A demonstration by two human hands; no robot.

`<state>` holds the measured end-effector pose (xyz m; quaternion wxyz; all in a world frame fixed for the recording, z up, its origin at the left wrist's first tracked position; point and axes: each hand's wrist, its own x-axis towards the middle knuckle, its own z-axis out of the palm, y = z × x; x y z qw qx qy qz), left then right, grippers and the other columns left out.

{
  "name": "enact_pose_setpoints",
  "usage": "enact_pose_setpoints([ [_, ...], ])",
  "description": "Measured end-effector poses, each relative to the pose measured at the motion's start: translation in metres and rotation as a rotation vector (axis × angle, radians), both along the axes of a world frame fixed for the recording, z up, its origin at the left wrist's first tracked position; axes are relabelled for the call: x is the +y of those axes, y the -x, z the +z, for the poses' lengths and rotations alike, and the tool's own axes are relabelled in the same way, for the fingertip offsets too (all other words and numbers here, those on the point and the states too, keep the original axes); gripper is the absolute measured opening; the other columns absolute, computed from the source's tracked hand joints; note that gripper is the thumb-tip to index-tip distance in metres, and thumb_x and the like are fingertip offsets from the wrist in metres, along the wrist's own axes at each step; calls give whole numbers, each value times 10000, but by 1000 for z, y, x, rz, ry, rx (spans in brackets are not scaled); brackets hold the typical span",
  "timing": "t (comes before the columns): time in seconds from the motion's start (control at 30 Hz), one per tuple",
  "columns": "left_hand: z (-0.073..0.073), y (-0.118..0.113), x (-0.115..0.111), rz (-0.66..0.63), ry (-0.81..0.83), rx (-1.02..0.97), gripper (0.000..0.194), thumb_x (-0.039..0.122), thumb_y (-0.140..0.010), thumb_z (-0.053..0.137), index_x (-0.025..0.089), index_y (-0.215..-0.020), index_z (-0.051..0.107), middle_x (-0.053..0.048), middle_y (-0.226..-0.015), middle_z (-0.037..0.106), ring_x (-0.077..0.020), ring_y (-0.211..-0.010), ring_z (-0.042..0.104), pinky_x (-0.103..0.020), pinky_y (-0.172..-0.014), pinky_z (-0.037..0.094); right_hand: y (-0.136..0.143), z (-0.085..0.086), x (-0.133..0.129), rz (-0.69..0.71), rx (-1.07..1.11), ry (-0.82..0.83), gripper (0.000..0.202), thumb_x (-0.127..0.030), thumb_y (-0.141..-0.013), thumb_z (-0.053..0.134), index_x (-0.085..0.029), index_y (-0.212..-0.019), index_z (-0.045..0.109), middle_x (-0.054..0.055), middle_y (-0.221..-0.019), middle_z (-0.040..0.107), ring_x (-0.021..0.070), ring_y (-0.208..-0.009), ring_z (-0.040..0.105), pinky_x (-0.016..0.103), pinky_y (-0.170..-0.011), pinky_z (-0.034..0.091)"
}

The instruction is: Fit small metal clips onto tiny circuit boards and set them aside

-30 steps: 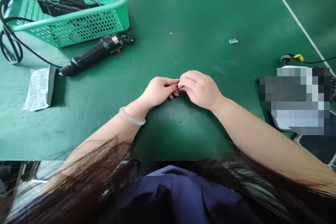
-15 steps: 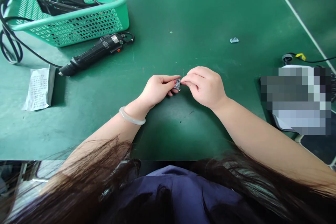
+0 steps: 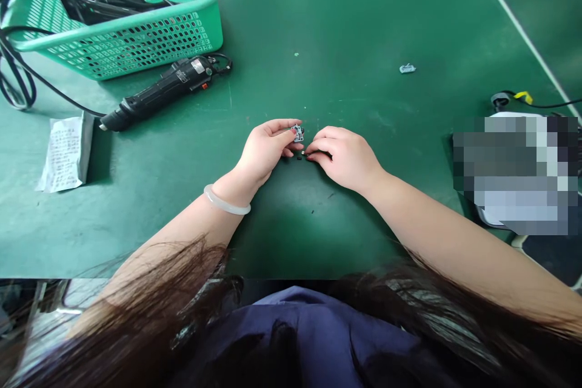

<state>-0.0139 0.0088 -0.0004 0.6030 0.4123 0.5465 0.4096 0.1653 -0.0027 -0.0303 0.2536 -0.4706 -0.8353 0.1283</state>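
My left hand (image 3: 268, 145) pinches a small grey part with a see-through, frame-like shape (image 3: 297, 132) between thumb and fingers. It is held just above the table, and its exact kind is too small to make out. Close by on the right, my right hand (image 3: 343, 154) has its thumb and fingertips drawn together low at the table. A tiny pale piece (image 3: 302, 152) and a tiny black piece (image 3: 299, 158) show beside those fingertips. Whatever the right fingers grip is mostly hidden.
A black electric screwdriver (image 3: 159, 93) lies at the left before a green plastic basket (image 3: 136, 42) holding cables. A wrapped packet (image 3: 66, 151) with writing is at far left. One small grey piece (image 3: 408, 68) lies right of centre; a blurred-out object (image 3: 518, 176) stands at right.
The left hand has shifted slightly left and up with the grey part. My right fingers have come away from that part and moved down to the table, where tiny pieces now show.
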Motion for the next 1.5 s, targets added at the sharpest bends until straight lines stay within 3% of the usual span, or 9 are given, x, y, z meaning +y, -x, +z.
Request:
enact_pose_setpoints([
  [0.4,0,1,0,-15,3,-50,69,85,-880,610,145,-915,612,-18,-841,742,-51,-616,660,-160,-531,422,-4,6,3,-103,107,119,231,-60,-864,571,-201,-764,724,48,-880,723,199,-820,652,339,-742,498],
  [0.57,1,1,0,-24,-3,-56,57,93,-881,622,140,-913,622,-18,-826,736,-52,-615,661,-160,-530,422,-5,6,4,-159,188,173,193,-115,-858,629,-210,-728,735,30,-825,715,181,-750,636,333,-708,488],
  [0.73,0,1,0,-30,-2,-53,58,99,-881,625,141,-921,627,-20,-835,739,-53,-625,663,-161,-536,427,-9,5,4,-207,121,137,211,-201,-914,610,-222,-797,784,49,-910,749,209,-821,661,368,-735,494],
  [0.83,0,2,0,-30,-3,-51,58,103,-878,629,141,-922,628,-20,-835,739,-55,-625,661,-164,-538,426,-13,5,4,-185,115,132,197,-204,-914,609,-236,-870,798,45,-950,751,207,-837,663,369,-743,500],
  [1.03,-1,2,-1,-47,-11,-36,62,118,-876,625,144,-932,632,-26,-856,744,-59,-637,658,-171,-551,429,-15,9,3,-115,66,171,64,-219,-841,726,-239,-833,786,27,-935,738,196,-832,646,350,-728,487],
  [1.5,-1,2,0,-52,-17,-36,60,134,-876,628,156,-930,638,-27,-869,748,-59,-639,658,-167,-551,432,-13,7,6,-89,-17,133,204,-163,-908,584,-211,-812,757,61,-911,728,215,-852,640,364,-756,486],
])
